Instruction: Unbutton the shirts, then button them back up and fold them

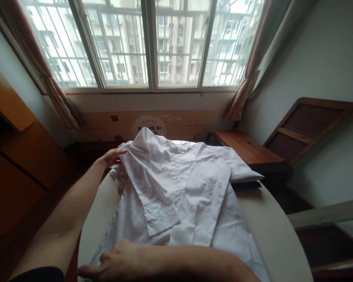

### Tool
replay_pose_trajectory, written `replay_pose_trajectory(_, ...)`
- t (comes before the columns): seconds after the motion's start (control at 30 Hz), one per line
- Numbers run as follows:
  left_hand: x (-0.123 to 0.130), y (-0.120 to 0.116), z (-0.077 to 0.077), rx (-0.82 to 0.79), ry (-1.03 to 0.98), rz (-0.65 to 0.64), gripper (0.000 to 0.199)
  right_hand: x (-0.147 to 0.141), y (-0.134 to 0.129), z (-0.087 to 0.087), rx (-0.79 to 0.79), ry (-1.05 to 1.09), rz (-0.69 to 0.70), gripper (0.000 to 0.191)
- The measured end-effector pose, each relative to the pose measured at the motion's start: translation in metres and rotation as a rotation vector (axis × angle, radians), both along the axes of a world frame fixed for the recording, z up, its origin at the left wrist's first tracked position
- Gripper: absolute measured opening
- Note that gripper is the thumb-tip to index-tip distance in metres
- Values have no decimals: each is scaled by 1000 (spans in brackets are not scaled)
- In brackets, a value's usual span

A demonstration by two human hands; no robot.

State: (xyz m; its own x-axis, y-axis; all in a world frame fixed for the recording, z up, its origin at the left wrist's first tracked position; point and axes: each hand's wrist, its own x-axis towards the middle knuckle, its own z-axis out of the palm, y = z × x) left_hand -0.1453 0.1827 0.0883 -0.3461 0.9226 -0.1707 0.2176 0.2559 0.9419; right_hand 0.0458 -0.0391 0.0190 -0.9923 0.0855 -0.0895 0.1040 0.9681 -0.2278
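Note:
A white long-sleeved shirt (176, 176) with a buttoned front lies over a round white table (278, 223). Both sleeves are laid down across its front, and a cuff with a button points toward me. At the shirt's far left edge, near the shoulder, my left hand (111, 157) is closed on the cloth. My right forearm crosses over the near part of the shirt, hiding some of it. Low at the left, my right hand (116, 258) is closed at the near left edge of the shirt; its fingertips are partly hidden.
A dark bristly object (247, 185) lies on the table under the shirt's right side. Behind stand a printed carton (176, 119) and a low wooden bench (247, 145). Wooden cabinets (26, 152) are at left, and a folded wooden frame (308, 125) leans at right.

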Motion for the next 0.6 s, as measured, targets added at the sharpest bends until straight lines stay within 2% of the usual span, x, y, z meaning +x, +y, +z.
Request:
replay_pose_trajectory(0.07,-1,0,-1,-55,-1,-60,49,-12,11,4,59,110,44,55)
replay_pose_trajectory(0.13,1,2,-1,-32,42,-5,51,-23,25,4,134,172,91,54)
replay_pose_trajectory(0.2,5,4,0,24,31,18,50,-35,37,1,140,107,153,43)
replay_pose_trajectory(0.33,12,9,2,121,13,22,41,-48,47,-2,28,-88,222,29)
replay_pose_trajectory(0.4,15,10,3,140,64,89,30,-42,44,2,42,-20,249,16)
replay_pose_trajectory(0.47,19,10,5,158,125,146,21,-25,39,7,124,158,285,8)
replay_pose_trajectory(0.53,25,9,10,185,249,201,20,0,33,13,235,345,295,9)
replay_pose_trajectory(0.6,35,7,17,225,465,274,23,28,27,17,331,475,259,13)
